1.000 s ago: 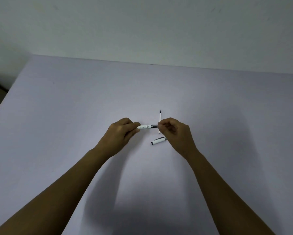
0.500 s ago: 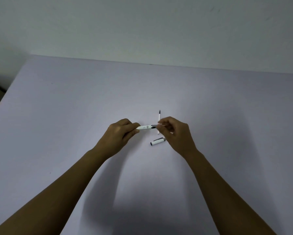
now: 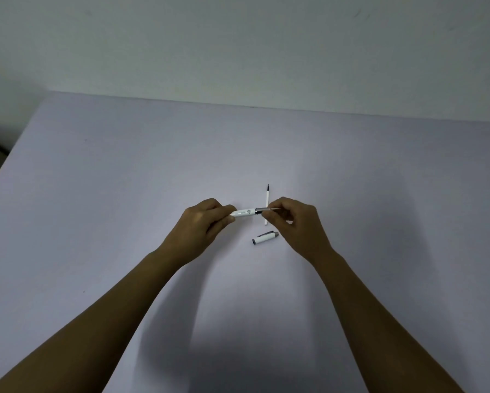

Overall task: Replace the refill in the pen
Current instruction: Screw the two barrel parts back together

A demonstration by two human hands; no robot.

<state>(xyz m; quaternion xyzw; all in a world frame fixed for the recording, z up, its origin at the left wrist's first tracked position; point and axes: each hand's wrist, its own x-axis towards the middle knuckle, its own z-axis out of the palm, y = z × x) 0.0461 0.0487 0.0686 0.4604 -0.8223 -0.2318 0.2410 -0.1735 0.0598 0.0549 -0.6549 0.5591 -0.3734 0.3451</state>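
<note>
Lavender worktop (image 3: 124, 222) fills the lower view, bare apart from the pen parts near its middle. Left hand (image 3: 201, 228) holds the white pen barrel (image 3: 245, 213) level above the worktop, fingers closed round its rear end. Right hand (image 3: 297, 225) meets the barrel's dark collar end, fingers pinched on the grip section or tip there; what exactly is pinched is covered by the fingertips. Judged step: unscrewing or pulling the front section to free the old refill; old refill not yet out. Next move probably calls for a steady barrel, a twist or straight pull along the axis, then a swap. Pen cap (image 3: 265, 237) lies on the worktop just below the right hand. Spare refill (image 3: 266, 204), thin and white with a dark tip pointing away, lies behind the barrel, its middle crossed by it. Print on barrel unreadable.
</note>
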